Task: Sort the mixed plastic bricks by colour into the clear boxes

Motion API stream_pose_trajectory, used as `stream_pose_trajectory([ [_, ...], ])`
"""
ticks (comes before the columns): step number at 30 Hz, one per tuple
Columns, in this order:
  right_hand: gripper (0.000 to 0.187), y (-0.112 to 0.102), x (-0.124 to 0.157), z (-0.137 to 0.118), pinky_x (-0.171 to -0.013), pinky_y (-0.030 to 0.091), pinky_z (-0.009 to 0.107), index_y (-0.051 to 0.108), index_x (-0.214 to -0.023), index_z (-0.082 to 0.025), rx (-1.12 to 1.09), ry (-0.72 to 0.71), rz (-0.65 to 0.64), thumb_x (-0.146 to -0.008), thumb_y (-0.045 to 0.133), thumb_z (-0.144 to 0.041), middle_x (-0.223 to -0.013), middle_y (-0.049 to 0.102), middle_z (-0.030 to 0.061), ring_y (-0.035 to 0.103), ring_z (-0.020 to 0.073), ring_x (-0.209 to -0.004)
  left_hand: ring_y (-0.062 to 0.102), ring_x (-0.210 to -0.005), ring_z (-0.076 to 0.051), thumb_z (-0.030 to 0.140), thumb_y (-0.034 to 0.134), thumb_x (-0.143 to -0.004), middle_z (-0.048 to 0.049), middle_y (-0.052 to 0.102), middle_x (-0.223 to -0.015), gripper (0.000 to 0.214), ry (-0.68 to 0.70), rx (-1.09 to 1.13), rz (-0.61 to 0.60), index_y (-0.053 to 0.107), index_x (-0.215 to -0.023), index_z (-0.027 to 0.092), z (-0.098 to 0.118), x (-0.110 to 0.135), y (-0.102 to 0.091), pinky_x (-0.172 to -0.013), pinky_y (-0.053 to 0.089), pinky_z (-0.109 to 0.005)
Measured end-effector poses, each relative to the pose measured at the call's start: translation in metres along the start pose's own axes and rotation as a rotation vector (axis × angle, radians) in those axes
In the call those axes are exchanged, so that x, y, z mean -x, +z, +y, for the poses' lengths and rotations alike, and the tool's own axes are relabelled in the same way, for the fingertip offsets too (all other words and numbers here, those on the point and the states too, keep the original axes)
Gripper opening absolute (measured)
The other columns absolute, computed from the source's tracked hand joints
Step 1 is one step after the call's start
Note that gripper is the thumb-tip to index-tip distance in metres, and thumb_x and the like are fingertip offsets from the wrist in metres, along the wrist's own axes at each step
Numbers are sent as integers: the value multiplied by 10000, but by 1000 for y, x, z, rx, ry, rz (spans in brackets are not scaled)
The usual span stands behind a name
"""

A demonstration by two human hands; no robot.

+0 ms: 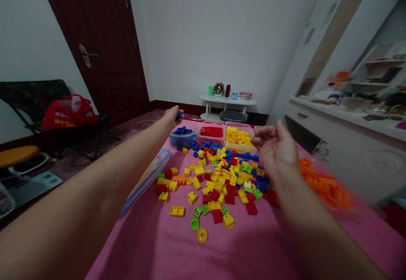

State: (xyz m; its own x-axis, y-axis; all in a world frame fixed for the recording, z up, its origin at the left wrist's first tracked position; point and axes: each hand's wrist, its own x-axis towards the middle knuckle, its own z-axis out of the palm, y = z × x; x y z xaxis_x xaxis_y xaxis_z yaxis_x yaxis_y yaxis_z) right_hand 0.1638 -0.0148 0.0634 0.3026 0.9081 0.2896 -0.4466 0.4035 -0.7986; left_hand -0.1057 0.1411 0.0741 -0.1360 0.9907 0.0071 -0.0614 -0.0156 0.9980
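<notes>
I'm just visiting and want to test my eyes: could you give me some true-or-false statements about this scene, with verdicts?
1. The left hand holds a blue block. True.
2. The red-block container stands between the blue-block container and the yellow-block container. True.
3. The right hand is inside the red-block container. False: it is open, by the yellow-block container.
4. The cloth is green. False: the cloth is pink.

Arms (108, 182) outstretched, left hand (173, 117) curled, right hand (279, 149) loosely cupped
</notes>
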Motion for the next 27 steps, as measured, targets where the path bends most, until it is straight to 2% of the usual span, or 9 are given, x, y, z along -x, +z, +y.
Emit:
stream_pose_trajectory([
  [3,419,-4,-2,4,-465,425,203,565,-580,-167,62,-7,17,-803,552,-521,-596,599,21,521,83,-479,571,-668,-166,427,463,-873,-130,627,-771,357,-43,-245,2,596,-850,96,-7,-4,-8,-550,440,-246],
  [6,445,-7,-3,8,-448,413,200,578,-586,-159,126,-9,19,-803,536,-545,-590,599,26,516,79,-456,604,-870,-241,552,461,-833,-171,653,-1020,487,43,-728,-132,662,-934,120,-8,4,-7,-657,460,-297],
  [8,456,-8,-3,11,-436,406,199,586,-587,-155,157,-2,23,-802,530,-553,-588,602,32,516,80,-448,609,-913,-252,561,458,-824,-159,666,-1031,509,169,-1016,-180,693,-949,127,-5,13,-2,-706,451,-293],
  [11,454,-9,-3,13,-424,405,198,589,-586,-154,175,-2,26,-789,545,-558,-585,600,33,517,82,-442,618,-897,-236,469,516,-805,-131,697,-935,403,413,-1310,-147,721,-914,140,-6,35,5,-740,431,-269],
  [14,442,-8,-2,14,-407,391,196,584,-588,-158,196,-8,34,-780,562,-556,-580,600,29,511,79,-432,622,-880,-240,406,485,-808,-130,699,-907,355,526,-1509,-112,724,-875,153,-14,65,10,-736,430,-282],
  [18,427,-3,2,13,-394,374,196,583,-582,-162,232,-16,35,-783,570,-539,-575,596,21,504,75,-428,617,-921,-280,287,428,-811,-183,676,-958,349,599,-1681,-135,708,-911,105,-21,100,15,-755,439,-328],
  [21,409,2,6,14,-408,389,198,581,-573,-168,250,-37,13,-777,588,-522,-585,595,20,511,76,-446,621,-915,-292,284,386,-833,-194,669,-961,374,635,-1683,-182,700,-918,99,-25,109,19,-741,455,-350],
  [27,430,10,14,25,-410,381,190,587,-549,-161,309,-66,-84,-766,603,-531,-557,592,24,494,72,-433,635,-913,-295,225,475,-779,-193,681,-954,293,433,-1685,-292,703,-924,111,-55,97,11,-749,475,-350],
])
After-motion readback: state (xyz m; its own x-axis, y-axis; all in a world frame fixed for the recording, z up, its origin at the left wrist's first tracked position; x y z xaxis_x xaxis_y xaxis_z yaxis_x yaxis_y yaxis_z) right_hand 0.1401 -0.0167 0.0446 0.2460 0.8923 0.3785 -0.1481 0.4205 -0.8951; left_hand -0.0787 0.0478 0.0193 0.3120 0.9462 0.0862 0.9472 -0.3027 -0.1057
